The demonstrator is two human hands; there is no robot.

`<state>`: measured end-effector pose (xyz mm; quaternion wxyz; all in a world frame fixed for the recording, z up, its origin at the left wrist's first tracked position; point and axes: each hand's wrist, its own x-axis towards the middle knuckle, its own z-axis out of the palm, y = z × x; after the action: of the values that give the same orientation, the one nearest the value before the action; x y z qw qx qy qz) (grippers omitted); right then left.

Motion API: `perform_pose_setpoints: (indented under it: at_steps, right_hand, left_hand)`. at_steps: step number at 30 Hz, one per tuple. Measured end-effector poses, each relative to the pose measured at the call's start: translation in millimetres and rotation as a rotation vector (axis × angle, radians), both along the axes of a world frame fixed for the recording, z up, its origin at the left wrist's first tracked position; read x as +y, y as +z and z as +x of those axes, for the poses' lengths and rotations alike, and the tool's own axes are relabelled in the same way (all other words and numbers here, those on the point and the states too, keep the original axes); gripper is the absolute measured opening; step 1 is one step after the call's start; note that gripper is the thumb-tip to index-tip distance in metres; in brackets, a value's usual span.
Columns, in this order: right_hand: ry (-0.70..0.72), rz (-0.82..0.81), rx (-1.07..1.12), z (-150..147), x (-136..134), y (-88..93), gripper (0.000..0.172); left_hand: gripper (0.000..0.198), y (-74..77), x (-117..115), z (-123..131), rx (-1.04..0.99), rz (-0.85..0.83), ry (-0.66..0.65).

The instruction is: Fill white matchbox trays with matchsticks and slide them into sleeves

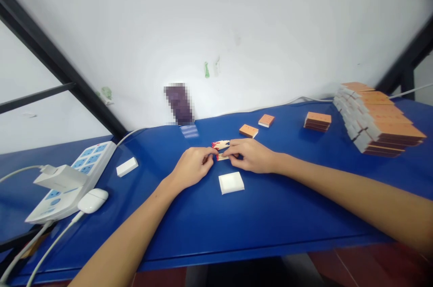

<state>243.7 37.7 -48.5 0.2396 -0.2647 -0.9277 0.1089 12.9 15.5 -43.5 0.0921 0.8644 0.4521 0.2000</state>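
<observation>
Red-tipped matches (220,144) lie in a loose bunch on the blue table, with a smaller group below it between my fingertips. My left hand (195,166) has its fingers curled, thumb and index fingertip at the red heads of the lower group. From the other side, the fingers of my right hand (251,156) pinch the stick ends of that same group. Just below my hands lies a small white matchbox tray (231,183); I cannot tell whether its hollow faces up. Two orange matchboxes (249,131) sit beyond my right hand.
At the right stand a short stack of matchboxes (318,121) and a large pile of matchboxes (389,120) against the wall. On the left are a power strip (98,161) with a charger (62,179), a white earbud case (93,200) and a white block (127,167). A pixelated phone-like object (180,104) leans on the wall.
</observation>
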Motion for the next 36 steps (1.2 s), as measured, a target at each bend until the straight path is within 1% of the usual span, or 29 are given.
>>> perform_pose_setpoints:
  at_steps: [6, 12, 15, 17, 19, 23, 27, 32, 36]
  right_hand:
    - [-0.015, 0.005, 0.011, -0.3, 0.0, -1.0, 0.029]
    - [-0.068, -0.014, 0.012, 0.2, -0.1, -1.2, 0.028]
    - [-0.143, -0.011, 0.015, 0.2, -0.1, -1.0, 0.031]
    - [-0.204, -0.011, 0.004, -0.1, -0.9, -0.1, 0.032]
    - [-0.232, -0.019, -0.017, -0.5, -1.8, 1.1, 0.031]
    - [-0.222, -0.032, -0.035, -0.6, -2.3, 2.1, 0.031]
    - [-0.192, -0.002, -0.034, -0.1, -1.0, 0.6, 0.028]
    - [-0.222, 0.003, -0.037, -0.2, -0.4, -0.6, 0.029]
    - [-0.208, 0.007, -0.048, -0.3, -0.2, -0.3, 0.029]
  left_hand:
    - [0.028, 0.5, 0.0, 0.2, 0.003, 0.003, -0.010]
    - [0.029, 0.0, 0.1, -0.5, 0.001, -0.003, -0.025]
    - [0.030, -0.6, -0.1, 0.2, -0.004, 0.003, -0.010]
    - [0.029, -0.8, -0.2, 0.7, -0.001, 0.019, 0.023]
    - [0.029, -1.0, -0.3, 0.9, 0.006, 0.031, 0.053]
    - [0.029, -1.1, 0.0, 1.0, 0.015, 0.030, 0.076]
    - [0.030, -1.5, 0.6, 0.9, 0.021, 0.029, 0.072]
    - [0.032, -2.0, 0.6, 0.3, 0.013, 0.030, 0.069]
    - [0.033, -1.7, 0.6, 0.3, 0.030, 0.025, 0.066]
